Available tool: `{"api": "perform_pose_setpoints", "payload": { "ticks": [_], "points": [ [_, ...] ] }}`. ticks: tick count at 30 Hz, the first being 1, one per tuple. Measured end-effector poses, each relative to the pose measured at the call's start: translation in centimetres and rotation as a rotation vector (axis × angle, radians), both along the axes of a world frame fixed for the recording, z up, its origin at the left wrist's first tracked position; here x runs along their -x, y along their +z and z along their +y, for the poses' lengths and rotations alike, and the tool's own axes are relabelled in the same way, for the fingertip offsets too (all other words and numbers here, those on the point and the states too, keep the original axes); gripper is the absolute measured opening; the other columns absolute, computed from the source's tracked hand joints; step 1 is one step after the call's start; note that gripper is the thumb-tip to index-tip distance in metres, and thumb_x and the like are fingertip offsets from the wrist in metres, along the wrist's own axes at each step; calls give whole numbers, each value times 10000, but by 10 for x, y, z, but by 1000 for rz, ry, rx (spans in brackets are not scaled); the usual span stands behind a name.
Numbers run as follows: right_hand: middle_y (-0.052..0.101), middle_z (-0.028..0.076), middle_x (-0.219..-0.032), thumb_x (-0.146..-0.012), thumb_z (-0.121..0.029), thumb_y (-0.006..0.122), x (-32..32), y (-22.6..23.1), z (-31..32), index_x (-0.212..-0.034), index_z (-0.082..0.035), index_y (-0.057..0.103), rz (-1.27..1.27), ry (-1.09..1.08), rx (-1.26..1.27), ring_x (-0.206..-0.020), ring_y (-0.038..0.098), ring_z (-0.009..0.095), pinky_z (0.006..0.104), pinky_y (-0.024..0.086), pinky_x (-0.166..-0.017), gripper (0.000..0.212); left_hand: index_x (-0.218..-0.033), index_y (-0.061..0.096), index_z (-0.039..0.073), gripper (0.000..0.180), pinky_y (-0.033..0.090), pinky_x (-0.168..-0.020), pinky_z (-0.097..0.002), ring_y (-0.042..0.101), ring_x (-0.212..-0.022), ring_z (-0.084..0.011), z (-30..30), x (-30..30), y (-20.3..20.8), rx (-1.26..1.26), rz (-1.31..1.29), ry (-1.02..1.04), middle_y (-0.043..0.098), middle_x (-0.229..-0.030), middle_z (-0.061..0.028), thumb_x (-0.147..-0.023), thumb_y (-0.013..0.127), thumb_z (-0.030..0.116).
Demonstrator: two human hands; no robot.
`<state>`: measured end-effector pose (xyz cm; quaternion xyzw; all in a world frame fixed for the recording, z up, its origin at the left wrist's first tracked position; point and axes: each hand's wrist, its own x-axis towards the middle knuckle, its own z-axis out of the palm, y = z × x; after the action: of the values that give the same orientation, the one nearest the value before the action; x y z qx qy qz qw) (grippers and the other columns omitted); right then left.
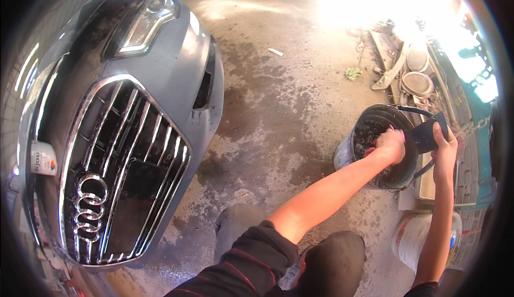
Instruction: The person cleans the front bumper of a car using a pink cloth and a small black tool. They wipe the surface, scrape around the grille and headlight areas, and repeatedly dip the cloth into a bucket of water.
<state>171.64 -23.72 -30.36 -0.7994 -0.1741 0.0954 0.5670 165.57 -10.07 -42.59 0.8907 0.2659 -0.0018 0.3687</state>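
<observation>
A bucket with a dark inside and a pale, stained outer wall (345, 149) stands on the floor to my right. Over its opening, my left hand (392, 145) is closed on a small pinkish-red thing, mostly hidden by the fingers; its kind cannot be made out. At the bucket's right rim, my right hand (445, 149) pinches a dark rectangular sheet (424, 136) that looks like sandpaper. The sheet is tilted, and its left end reaches over the bucket's opening. The bucket's dark handle arcs behind and below the sheet.
A grey car front (182, 61) with a chrome-barred grille (126, 174) fills the left side. A small white cup (44, 158) rests on it. A white tub (417, 238) stands by my right forearm. Loose parts (417, 83) and a greenish rag (353, 73) lie on the wet-patched floor.
</observation>
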Motion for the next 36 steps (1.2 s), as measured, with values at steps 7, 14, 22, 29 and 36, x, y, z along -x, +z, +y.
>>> {"api": "perform_pose_setpoints", "payload": {
  "ticks": [7,14,22,29,36],
  "points": [
    [681,-86,-909,-1130,-327,734,8,-27,25,-1157,-38,793,-210,90,-164,-786,534,26,230,430,-695,296,-1394,786,136,430,610,-1064,-434,675,-1405,-331,-9,15,-113,-433,420,-619,691,-1527,-155,-968,792,201],
    [773,13,-1154,-1154,-293,700,-6,-54,19,-1306,35,767,-314,42,-133,-1047,668,96,269,526,-991,368,-1178,895,137,236,636,-980,-383,787,-1226,-222,7,23,-67,-173,326,-659,838,-1307,-79,-966,826,214],
    [738,110,-1375,-1159,-319,680,-35,-69,14,-1326,34,769,-573,-164,-39,-1265,657,211,372,497,-1118,401,-1084,739,18,215,661,-773,-452,809,-847,-288,13,33,-34,1445,-679,379,811,-958,-164,-1041,545,99],
    [707,104,-1422,-1172,-344,660,18,-38,21,-1352,26,771,-603,-346,-374,-1235,665,197,352,528,-1087,426,-1266,670,106,246,615,-999,-396,751,-1108,-229,14,36,-7,2085,-920,536,759,-1189,-76,-1130,508,232],
    [751,117,-1402,-1171,-535,562,57,-50,71,-1467,-32,644,777,411,-944,-1292,723,261,448,550,-1165,589,-1285,656,126,253,622,-1047,-445,774,-1126,-284,34,73,80,2112,-1159,280,796,-1225,-135,-1093,542,245]
  ]
}}
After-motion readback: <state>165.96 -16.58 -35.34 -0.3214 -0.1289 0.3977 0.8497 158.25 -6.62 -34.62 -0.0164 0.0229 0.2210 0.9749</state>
